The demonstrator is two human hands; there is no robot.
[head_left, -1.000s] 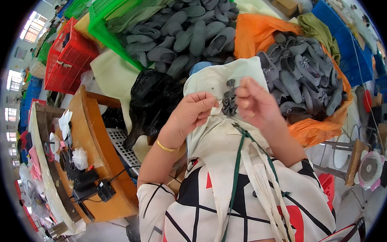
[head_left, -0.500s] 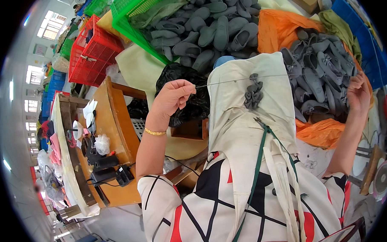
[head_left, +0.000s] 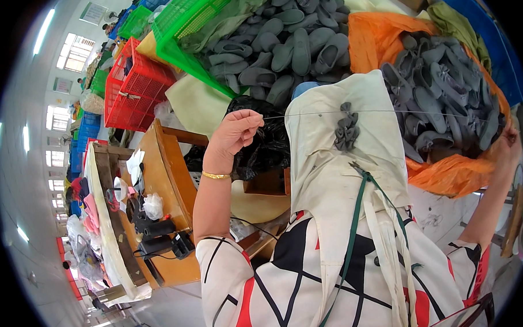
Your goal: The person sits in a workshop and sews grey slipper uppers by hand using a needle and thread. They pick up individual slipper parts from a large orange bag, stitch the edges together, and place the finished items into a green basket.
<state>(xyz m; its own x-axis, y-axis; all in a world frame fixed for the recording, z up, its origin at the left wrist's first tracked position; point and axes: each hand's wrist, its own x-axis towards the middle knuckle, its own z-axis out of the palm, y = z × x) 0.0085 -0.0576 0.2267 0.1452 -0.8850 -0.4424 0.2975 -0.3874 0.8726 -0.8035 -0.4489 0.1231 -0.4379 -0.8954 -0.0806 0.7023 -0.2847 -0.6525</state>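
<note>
Left hand: the left hand (head_left: 233,131) is raised over the black bag, fingers pinched shut on one end of the thread (head_left: 386,111); a gold bangle (head_left: 215,175) sits on the wrist.
Right hand: the right hand (head_left: 509,138) is far out at the right rim of the view, at the other end of the thread; whether it is clenched or loose cannot be told there.
Thread: a thin line drawn tight and nearly level between the two hands, crossing above the cream cloth (head_left: 342,155).
Threaded pieces: a small bunch of grey pieces (head_left: 346,127) hangs on the thread, resting against the cream cloth, about midway between the hands.
Cloth: draped over the person's lap, with a green cord (head_left: 356,229) running down it.
Behind: grey shoe uppers heaped in an orange sack (head_left: 446,168) under the right arm, more in a green crate (head_left: 182,28).
Left side: a red crate (head_left: 135,87) and a wooden counter (head_left: 164,190).
Black bag: a black plastic bag (head_left: 266,146) lies just beside the cloth's left edge.
</note>
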